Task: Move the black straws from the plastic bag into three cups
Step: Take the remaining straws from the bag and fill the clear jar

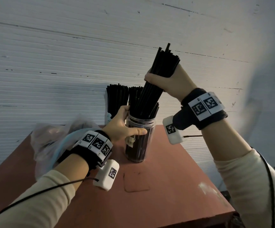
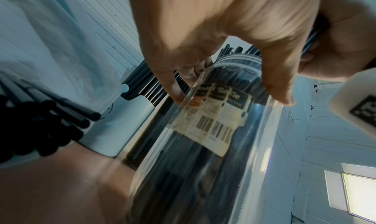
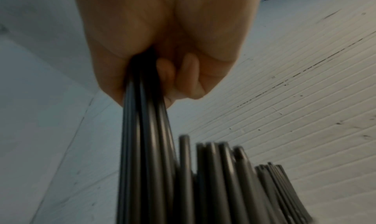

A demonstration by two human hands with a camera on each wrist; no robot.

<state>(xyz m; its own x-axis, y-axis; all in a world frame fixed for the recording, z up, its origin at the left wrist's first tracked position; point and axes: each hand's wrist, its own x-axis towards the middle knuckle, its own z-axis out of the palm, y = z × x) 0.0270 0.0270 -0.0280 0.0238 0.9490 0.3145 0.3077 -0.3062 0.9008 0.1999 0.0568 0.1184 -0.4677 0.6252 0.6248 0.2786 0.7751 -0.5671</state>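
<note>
- The right hand [image 1: 163, 79] is clenched around a thick bundle of black straws [image 1: 156, 76], gripping it near its upper part; in the right wrist view the fingers [image 3: 189, 76] curl tightly against the straws [image 3: 142, 147].
- The bundle tilts, its top ends pointing up and to the right, its lower ends going down into the mouth of a clear cup [image 1: 140, 139].
- The left hand [image 1: 123, 127] holds that clear cup near its rim, thumb across the near side and fingers round the far side; the left wrist view shows the fingertips [image 2: 175, 92] pressed on the clear wall beside a barcode label [image 2: 213, 119].
- The clear cup stands upright on a reddish-brown table [image 1: 166, 186], already dark with straws inside.
- Behind it, two more cups full of upright black straws [image 1: 117, 97] stand against the white ribbed wall [image 1: 67, 55].
- A crumpled plastic bag [image 1: 51, 139] lies on the table's left side, behind the left wrist.
</note>
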